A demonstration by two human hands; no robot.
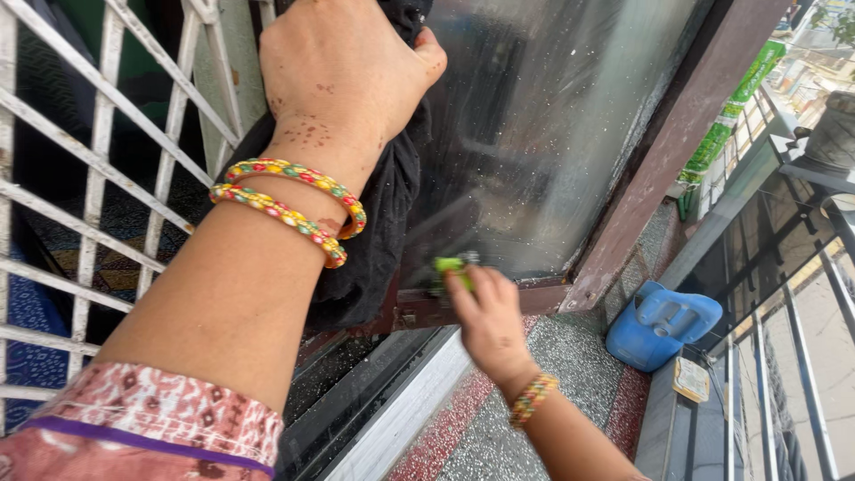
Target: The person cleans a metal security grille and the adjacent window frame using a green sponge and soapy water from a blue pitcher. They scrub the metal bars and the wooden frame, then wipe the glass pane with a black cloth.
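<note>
A: Head view: your left hand [343, 76] bunches the black cloth [378, 223] against the glass pane [534, 134]; soft, light, surely floppy; keep fingers closed on its top.

B: And your right hand [488, 321] pinches a small green piece [450, 264] at the pane's lower frame; probably light and slippery.

The one camera sits on my head, tipped down and forward along my arms. It looks close at the glass pane [534, 134] and its brown frame [659, 151], with the speckled floor [570, 356] below at the right.
</note>
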